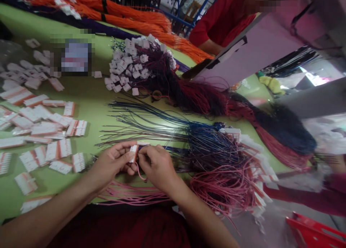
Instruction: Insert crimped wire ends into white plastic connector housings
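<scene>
Between the fingers and thumb of my left hand (115, 159) is a small white and orange wire connector (133, 153). Right beside it, my right hand (156, 165) has its thumb and forefinger pinched at the connector's right side. A pink wire (141, 173) loops down from the connector near those fingertips; the exact point of grip is hidden. Beneath and right of my hands lie pink wires (135, 194). Blue and brown wires (151, 124) with bare terminal ends fan out just beyond them.
Loose white and orange connectors (43, 127) cover the left of the green table (92, 93). A bundle of dark and red wires with white plugs (129, 62) lies farther back, before orange wire bundles (129, 17). A pinkish post (229, 57) stands at right, near a person in red (218, 21).
</scene>
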A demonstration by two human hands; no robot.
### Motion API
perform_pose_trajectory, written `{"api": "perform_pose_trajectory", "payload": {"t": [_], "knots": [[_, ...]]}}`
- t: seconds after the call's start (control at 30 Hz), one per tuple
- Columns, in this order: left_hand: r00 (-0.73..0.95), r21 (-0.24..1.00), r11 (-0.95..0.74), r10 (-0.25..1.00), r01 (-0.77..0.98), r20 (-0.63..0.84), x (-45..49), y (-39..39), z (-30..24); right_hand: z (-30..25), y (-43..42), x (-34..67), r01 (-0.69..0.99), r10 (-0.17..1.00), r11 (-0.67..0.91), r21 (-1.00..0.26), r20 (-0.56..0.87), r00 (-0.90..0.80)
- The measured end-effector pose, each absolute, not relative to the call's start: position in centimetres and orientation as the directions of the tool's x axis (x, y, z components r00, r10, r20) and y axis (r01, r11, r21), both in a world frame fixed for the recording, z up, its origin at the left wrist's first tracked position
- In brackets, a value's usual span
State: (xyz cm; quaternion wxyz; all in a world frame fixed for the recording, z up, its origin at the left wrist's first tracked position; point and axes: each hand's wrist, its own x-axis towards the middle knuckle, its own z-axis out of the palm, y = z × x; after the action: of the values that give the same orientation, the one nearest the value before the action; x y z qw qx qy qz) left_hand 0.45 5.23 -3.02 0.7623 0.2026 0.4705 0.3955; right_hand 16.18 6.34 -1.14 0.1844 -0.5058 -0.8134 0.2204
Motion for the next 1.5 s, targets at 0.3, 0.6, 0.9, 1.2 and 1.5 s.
{"api": "perform_pose_trajectory", "payload": {"t": [0.3,0.6,0.9,1.2,1.5], "knots": [[0.228,0.656,0.627,0.772,-0.419,-0.593,0.3,5.4,-2.7,-1.5,15.1,18.3,0.979,0.972,0.142,-0.144,0.208,-0.110],[0.238,0.642,0.637,0.764,-0.427,-0.600,0.2,5.6,-2.4,-1.8,17.4,20.6,0.960,0.939,0.061,-0.275,0.343,0.038],[0.239,0.713,0.576,0.817,-0.399,-0.525,0.4,5.2,-2.9,1.8,6.6,16.4,0.485,0.828,0.464,-0.741,0.167,-0.536],[0.272,0.703,0.597,0.802,-0.385,-0.532,0.3,5.3,-2.9,-0.6,5.9,18.2,0.676,0.930,0.354,-0.647,0.169,-0.325],[0.283,0.708,0.597,0.802,-0.377,-0.526,0.1,5.1,-2.9,0.5,5.6,18.3,0.708,0.901,0.425,-0.564,0.186,-0.393]]}}
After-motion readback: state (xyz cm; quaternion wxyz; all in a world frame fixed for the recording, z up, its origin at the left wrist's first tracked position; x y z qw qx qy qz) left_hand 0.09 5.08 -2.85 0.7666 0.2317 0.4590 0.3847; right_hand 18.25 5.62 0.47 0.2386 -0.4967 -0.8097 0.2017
